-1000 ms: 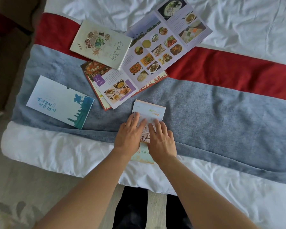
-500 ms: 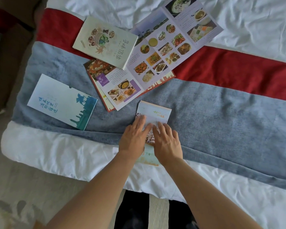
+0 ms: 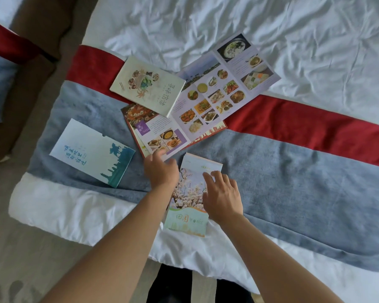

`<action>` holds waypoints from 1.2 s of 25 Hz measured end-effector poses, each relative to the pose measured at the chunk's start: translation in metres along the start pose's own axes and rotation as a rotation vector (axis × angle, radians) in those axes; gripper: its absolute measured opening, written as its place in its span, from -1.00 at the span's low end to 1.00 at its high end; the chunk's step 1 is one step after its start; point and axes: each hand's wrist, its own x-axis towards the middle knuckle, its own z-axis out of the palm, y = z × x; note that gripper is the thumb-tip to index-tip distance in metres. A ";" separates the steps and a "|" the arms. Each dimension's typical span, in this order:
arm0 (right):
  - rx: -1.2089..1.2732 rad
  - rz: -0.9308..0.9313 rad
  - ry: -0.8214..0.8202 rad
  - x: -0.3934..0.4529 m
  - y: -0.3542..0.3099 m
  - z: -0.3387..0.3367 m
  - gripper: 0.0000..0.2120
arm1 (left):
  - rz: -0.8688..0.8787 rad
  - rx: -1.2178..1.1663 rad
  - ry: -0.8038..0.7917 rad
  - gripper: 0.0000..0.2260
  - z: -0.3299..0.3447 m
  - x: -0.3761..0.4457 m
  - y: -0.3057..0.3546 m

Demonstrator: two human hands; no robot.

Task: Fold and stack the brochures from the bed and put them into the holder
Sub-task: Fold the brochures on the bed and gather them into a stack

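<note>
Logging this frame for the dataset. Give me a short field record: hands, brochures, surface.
left hand: open, reaching to the corner of the unfolded food brochure
right hand: open, resting on the folded blossom brochure
blue brochure: folded, lies apart at left
cream brochure: folded, overlaps the large open menu
surface: bed, grey and red runner over white sheet
holder: not in view

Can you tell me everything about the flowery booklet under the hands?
The flowery brochure is a folded, glossy-looking paper leaflet lying flat near the bed's edge, across the grey-blue blanket and white sheet. Its cover shows pale blossoms, a light top and a green band with writing below. The right hand rests on it, fingers spread; the left hand reaches past its left edge.
</note>
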 end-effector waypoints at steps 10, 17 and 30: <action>-0.023 -0.092 -0.030 0.013 -0.006 -0.012 -0.45 | -0.298 -0.386 0.067 -0.71 0.006 0.011 0.006; 0.006 -0.092 0.013 0.014 -0.007 -0.014 -0.42 | -0.356 -0.505 0.157 -0.58 0.002 0.016 0.011; -0.024 -0.135 0.197 0.030 -0.011 -0.044 -0.57 | 0.112 -0.323 -0.143 -0.68 0.005 -0.057 0.018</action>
